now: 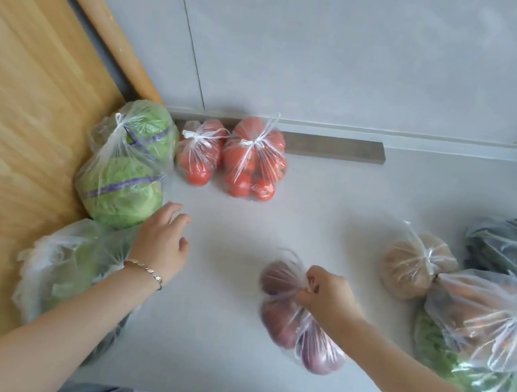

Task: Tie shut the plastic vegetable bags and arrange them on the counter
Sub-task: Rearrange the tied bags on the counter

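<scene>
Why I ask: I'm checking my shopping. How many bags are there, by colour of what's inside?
Green: 3 (cabbage bag, leafy bag, greens bag)
Red: 2 (small tomato bag, large tomato bag)
Purple: 1 (onion bag)
Brown: 1 (brown bag)
Orange: 1 (carrot bag)
Dark: 1 (dark bag)
Total: 9

Pale counter (334,201) — cabbage bag (126,168), small tomato bag (197,155), large tomato bag (253,164) at back; brown-produce bag (408,267) right.

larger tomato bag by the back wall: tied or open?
Tied. The larger tomato bag has its handles drawn into a tight white knot on top, with the loose ends sticking out.
</scene>
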`<control>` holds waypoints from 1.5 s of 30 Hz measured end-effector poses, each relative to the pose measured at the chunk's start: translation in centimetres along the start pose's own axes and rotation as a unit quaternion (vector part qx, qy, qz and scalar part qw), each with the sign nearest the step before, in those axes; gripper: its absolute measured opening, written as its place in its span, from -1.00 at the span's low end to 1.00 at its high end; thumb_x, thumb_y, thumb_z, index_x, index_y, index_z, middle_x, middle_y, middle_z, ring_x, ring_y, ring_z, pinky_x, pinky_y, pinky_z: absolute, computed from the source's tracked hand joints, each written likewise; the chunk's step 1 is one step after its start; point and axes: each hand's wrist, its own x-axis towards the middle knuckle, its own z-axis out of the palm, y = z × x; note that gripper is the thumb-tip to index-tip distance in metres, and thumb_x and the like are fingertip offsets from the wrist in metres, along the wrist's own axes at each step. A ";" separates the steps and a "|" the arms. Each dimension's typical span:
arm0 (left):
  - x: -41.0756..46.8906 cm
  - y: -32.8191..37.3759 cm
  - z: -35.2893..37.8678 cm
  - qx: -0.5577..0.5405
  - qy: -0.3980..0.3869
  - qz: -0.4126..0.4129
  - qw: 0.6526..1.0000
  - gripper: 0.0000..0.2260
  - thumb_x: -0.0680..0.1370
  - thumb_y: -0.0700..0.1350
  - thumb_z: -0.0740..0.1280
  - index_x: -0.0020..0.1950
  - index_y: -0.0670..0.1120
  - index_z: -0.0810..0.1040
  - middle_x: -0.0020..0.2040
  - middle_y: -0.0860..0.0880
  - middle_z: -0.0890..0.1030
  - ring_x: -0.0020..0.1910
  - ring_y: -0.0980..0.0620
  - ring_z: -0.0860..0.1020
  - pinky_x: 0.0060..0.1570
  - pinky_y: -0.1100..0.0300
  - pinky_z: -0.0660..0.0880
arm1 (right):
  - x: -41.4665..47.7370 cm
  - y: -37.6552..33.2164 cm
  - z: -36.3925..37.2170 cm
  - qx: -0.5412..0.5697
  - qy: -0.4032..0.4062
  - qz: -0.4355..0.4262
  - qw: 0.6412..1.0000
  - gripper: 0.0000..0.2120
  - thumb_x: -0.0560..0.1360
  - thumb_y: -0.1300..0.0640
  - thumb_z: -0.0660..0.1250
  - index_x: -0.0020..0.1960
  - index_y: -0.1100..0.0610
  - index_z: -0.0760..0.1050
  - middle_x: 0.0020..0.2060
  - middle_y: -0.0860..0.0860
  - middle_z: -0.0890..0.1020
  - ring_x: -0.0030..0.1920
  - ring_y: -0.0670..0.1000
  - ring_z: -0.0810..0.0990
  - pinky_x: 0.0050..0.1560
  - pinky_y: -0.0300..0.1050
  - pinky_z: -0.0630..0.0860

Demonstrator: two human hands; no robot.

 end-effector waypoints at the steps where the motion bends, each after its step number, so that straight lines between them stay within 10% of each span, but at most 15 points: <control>1: 0.7 -0.9 -0.6 0.040 0.009 0.000 0.999 -0.58 0.28 -0.35 0.39 0.14 -0.21 0.53 0.30 -0.26 0.44 0.29 -0.28 0.41 0.24 -0.13 0.35 | 0.8 -1.7 0.7 0.048 0.011 0.003 0.999 -0.76 0.33 0.22 0.33 -0.37 0.10 0.26 -0.46 -0.04 0.32 -0.36 0.05 0.27 -0.44 -0.15 0.18; 5: 3.4 -3.9 -2.5 0.172 -0.083 -0.036 0.981 -0.29 0.42 0.01 0.38 0.47 0.14 0.07 0.54 -0.07 -0.17 0.50 -0.18 -0.21 0.42 -0.20 -0.15 | 4.3 -8.7 4.1 0.144 0.002 0.015 0.989 -0.82 0.32 0.24 0.33 -0.35 0.10 0.33 -0.43 -0.03 0.39 -0.34 0.04 0.37 -0.38 -0.17 0.30; 9: 5.8 -5.9 -3.0 0.233 -0.162 -0.077 0.956 -0.28 0.50 0.10 0.26 0.47 0.21 -0.17 0.49 -0.03 -0.39 0.46 -0.22 -0.33 0.41 -0.26 -0.15 | 8.4 -14.3 7.4 0.206 0.012 0.060 0.977 -0.74 0.34 0.25 0.29 -0.38 0.06 0.22 -0.43 -0.06 0.36 -0.33 0.04 0.42 -0.44 -0.21 0.28; 16: 6.8 -8.7 -2.8 0.230 -0.173 -0.056 0.956 -0.36 0.56 0.04 0.16 0.47 0.19 -0.20 0.52 0.02 -0.29 0.47 -0.22 -0.33 0.41 -0.29 -0.11 | 12.3 -19.7 11.6 0.225 0.037 0.095 0.969 -0.89 0.41 0.25 0.21 -0.11 0.18 0.29 -0.37 0.00 0.39 -0.27 0.06 0.43 -0.45 -0.19 0.27; 24: 7.0 -6.9 -1.9 0.216 -0.100 -0.019 0.971 -0.42 0.50 -0.02 0.25 0.47 -0.01 0.12 0.54 -0.15 -0.05 0.49 -0.28 -0.19 0.38 -0.21 -0.37 | 10.8 -14.2 5.8 0.121 -0.086 -0.082 0.985 -0.73 0.49 0.13 0.28 0.18 0.09 0.47 -0.08 -0.02 0.58 -0.08 -0.04 0.53 0.04 -0.20 0.47; 28: 6.3 -3.4 1.0 0.152 -0.065 0.117 0.979 -0.47 0.37 0.01 0.40 0.32 -0.05 0.43 0.40 -0.22 0.35 0.35 -0.29 0.37 0.27 -0.25 0.32 | 10.2 -3.9 -0.8 -0.043 0.103 0.002 0.994 -0.72 0.48 0.19 0.26 0.19 0.12 0.47 0.13 0.10 0.51 0.17 0.12 0.48 0.23 -0.04 0.35; 35: 4.4 2.3 4.2 0.203 -0.251 0.012 0.946 -0.49 0.52 0.00 0.20 0.44 0.16 0.09 0.53 0.00 -0.22 0.48 -0.28 -0.17 0.43 -0.16 0.04 | 9.2 8.8 -8.2 -0.174 0.111 0.331 0.921 -0.43 0.50 -0.05 0.18 0.41 0.15 0.13 0.39 0.23 0.19 0.37 0.31 0.19 0.33 0.19 0.19; 45: 4.6 2.2 4.4 0.199 -0.281 -0.041 0.938 -0.46 0.58 -0.01 0.14 0.47 0.18 -0.06 0.54 -0.01 -0.04 0.50 -0.21 -0.16 0.42 -0.11 0.18 | 9.1 11.7 -9.2 -0.136 0.158 0.139 0.968 -0.70 0.59 0.08 0.09 -0.01 0.29 0.45 -0.05 0.26 0.54 0.01 0.25 0.51 -0.06 0.00 0.40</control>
